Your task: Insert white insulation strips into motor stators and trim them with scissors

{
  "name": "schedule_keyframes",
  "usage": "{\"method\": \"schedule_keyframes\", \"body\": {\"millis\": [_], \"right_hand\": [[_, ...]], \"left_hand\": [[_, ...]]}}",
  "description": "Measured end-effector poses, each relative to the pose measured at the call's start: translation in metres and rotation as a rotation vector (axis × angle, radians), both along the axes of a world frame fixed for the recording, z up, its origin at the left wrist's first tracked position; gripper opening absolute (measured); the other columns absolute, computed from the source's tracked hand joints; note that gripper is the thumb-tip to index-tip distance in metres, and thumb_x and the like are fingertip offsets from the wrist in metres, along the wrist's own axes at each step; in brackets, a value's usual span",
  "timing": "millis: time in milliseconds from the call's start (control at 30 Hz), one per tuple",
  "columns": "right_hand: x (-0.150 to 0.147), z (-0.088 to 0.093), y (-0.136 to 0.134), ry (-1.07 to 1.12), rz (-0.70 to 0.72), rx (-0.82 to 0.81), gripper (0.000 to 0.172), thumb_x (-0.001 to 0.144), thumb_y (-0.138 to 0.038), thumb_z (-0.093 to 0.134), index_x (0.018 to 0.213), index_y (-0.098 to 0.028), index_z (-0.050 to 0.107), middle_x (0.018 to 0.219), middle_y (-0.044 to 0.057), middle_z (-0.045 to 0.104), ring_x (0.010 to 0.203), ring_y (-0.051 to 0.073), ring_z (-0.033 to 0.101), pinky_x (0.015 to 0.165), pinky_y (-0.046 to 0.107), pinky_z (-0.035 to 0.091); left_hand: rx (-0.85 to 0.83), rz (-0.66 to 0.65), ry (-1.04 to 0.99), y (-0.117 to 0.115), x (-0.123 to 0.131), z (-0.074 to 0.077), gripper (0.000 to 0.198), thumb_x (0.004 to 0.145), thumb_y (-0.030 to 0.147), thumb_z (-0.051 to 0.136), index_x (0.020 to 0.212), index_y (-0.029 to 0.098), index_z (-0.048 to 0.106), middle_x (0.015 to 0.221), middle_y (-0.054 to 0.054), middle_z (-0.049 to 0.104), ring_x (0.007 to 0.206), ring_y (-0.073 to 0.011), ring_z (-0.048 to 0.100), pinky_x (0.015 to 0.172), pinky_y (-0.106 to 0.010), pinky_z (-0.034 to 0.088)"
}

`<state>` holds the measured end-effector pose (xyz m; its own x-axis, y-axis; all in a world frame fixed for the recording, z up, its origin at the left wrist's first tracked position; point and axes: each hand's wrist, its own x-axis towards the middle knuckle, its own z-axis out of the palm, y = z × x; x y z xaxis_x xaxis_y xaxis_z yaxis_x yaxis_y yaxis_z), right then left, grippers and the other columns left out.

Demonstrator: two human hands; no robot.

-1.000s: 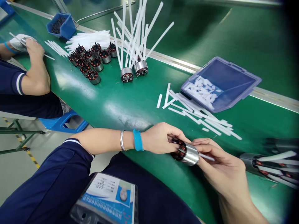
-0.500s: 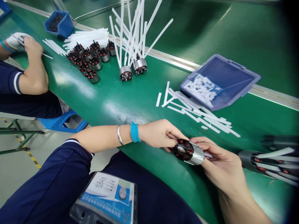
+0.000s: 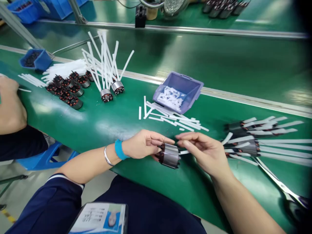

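Observation:
My left hand [image 3: 143, 144] is closed around a motor stator [image 3: 170, 156], a ribbed steel cylinder with dark slots and copper windings at its left end. The stator lies on its side in the air, above the front of the bench. From its right end a short white strip [image 3: 184, 152] sticks out and passes behind the thumb of my right hand [image 3: 202, 151]. That hand's fingers curl towards the thumb around the strip; the exact grip is partly hidden. Just beyond both hands, loose white strips [image 3: 185, 123] lie scattered on the green bench.
A purple bin [image 3: 195, 97] holds short white pieces. On the right are stators with strips through them [image 3: 248, 146] and scissors [image 3: 280, 185]. Stators [image 3: 70, 89] stand in a group at left, near two bristling with long strips [image 3: 106, 95]. A co-worker's arm [image 3: 12, 107] shows at far left.
My right hand has come off the stator's body to the strip at its end. The stator has turned, showing more of its steel side. The view has shifted right and up, revealing the scissors.

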<state>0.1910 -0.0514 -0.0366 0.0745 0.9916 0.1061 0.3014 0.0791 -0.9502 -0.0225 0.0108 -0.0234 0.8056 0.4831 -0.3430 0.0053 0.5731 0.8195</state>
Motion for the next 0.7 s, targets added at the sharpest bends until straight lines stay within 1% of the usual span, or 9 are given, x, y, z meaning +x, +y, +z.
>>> {"method": "schedule_keyframes", "body": {"millis": [100, 167, 233, 333, 433, 533, 600, 633, 700], "right_hand": [[0.002, -0.012, 0.015, -0.516, -0.294, 0.123, 0.017, 0.084, -0.034, 0.06, 0.088, -0.019, 0.068, 0.096, 0.013, 0.068, 0.076, 0.023, 0.064, 0.067, 0.038, 0.052], [0.002, -0.021, 0.023, -0.761, -0.343, 0.106, 0.017, 0.084, -0.03, 0.056, 0.084, -0.018, 0.067, 0.098, 0.014, 0.067, 0.08, 0.026, 0.063, 0.065, 0.039, 0.051], [0.001, -0.027, 0.027, -0.838, -0.327, 0.091, 0.013, 0.081, -0.027, 0.057, 0.077, -0.019, 0.066, 0.092, 0.012, 0.066, 0.082, 0.027, 0.063, 0.063, 0.038, 0.05], [0.001, -0.025, 0.024, -0.803, -0.312, 0.164, 0.009, 0.076, -0.025, 0.062, 0.069, -0.02, 0.063, 0.088, 0.01, 0.066, 0.084, 0.029, 0.063, 0.067, 0.041, 0.05], [0.004, -0.004, 0.013, -0.553, -0.286, 0.265, 0.01, 0.084, -0.025, 0.06, 0.078, -0.02, 0.064, 0.087, 0.009, 0.065, 0.081, 0.025, 0.064, 0.07, 0.039, 0.052], [0.009, 0.024, -0.001, -0.227, 0.015, 0.216, 0.01, 0.09, -0.026, 0.059, 0.088, -0.021, 0.067, 0.079, 0.004, 0.064, 0.066, 0.016, 0.063, 0.058, 0.028, 0.05], [0.009, 0.035, -0.008, -0.143, 0.197, 0.158, 0.01, 0.09, -0.026, 0.061, 0.088, -0.023, 0.069, 0.076, 0.003, 0.065, 0.063, 0.014, 0.061, 0.056, 0.026, 0.049], [0.007, 0.037, -0.01, -0.132, 0.23, 0.135, 0.009, 0.089, -0.027, 0.062, 0.086, -0.022, 0.069, 0.074, 0.002, 0.065, 0.062, 0.014, 0.061, 0.056, 0.026, 0.049], [0.001, 0.035, -0.011, -0.112, 0.189, 0.092, 0.01, 0.087, -0.028, 0.065, 0.079, -0.021, 0.066, 0.07, 0.001, 0.064, 0.061, 0.014, 0.059, 0.058, 0.026, 0.049]], "left_hand": [[-0.074, 0.038, -0.053, 0.003, 0.0, 0.001, 0.041, 0.065, 0.012, 0.076, 0.106, 0.014, 0.071, 0.091, -0.008, 0.075, 0.075, -0.016, 0.072, 0.063, -0.023, 0.058], [-0.124, 0.054, -0.076, 0.003, 0.0, 0.001, 0.035, 0.068, 0.022, 0.078, 0.101, 0.012, 0.071, 0.085, -0.008, 0.074, 0.07, -0.0175, 0.072, 0.058, -0.025, 0.059], [-0.159, 0.044, -0.068, 0.003, 0.001, 0.0, 0.038, 0.068, 0.029, 0.079, 0.1, 0.012, 0.068, 0.078, -0.007, 0.073, 0.064, -0.0189, 0.072, 0.053, -0.025, 0.058], [-0.157, 0.039, 0.004, 0.003, 0.002, 0.001, 0.039, 0.066, 0.028, 0.081, 0.098, 0.011, 0.066, 0.07, -0.005, 0.071, 0.058, -0.0182, 0.071, 0.053, -0.027, 0.059], [-0.114, 0.087, 0.03, 0.003, 0.004, 0.002, 0.042, 0.063, 0.02, 0.083, 0.099, 0.012, 0.063, 0.075, -0.004, 0.071, 0.062, -0.019, 0.071, 0.058, -0.032, 0.061], [-0.051, 0.104, 0.055, 0.003, 0.006, 0.0, 0.04, 0.064, 0.019, 0.081, 0.097, 0.013, 0.059, 0.073, -0.003, 0.07, 0.061, -0.0195, 0.071, 0.053, -0.029, 0.059], [-0.021, 0.093, 0.1, 0.004, 0.006, -0.001, 0.037, 0.068, 0.021, 0.078, 0.097, 0.013, 0.058, 0.07, -0.003, 0.07, 0.057, -0.0181, 0.07, 0.048, -0.023, 0.055], [-0.014, 0.089, 0.117, 0.004, 0.006, -0.002, 0.039, 0.069, 0.021, 0.077, 0.101, 0.013, 0.057, 0.071, -0.003, 0.07, 0.056, -0.0174, 0.07, 0.046, -0.021, 0.054], [0.004, 0.078, 0.127, 0.004, 0.006, -0.001, 0.052, 0.072, 0.02, 0.073, 0.119, 0.016, 0.052, 0.076, -0.002, 0.07, 0.055, -0.0161, 0.07, 0.047, -0.021, 0.055]]}}
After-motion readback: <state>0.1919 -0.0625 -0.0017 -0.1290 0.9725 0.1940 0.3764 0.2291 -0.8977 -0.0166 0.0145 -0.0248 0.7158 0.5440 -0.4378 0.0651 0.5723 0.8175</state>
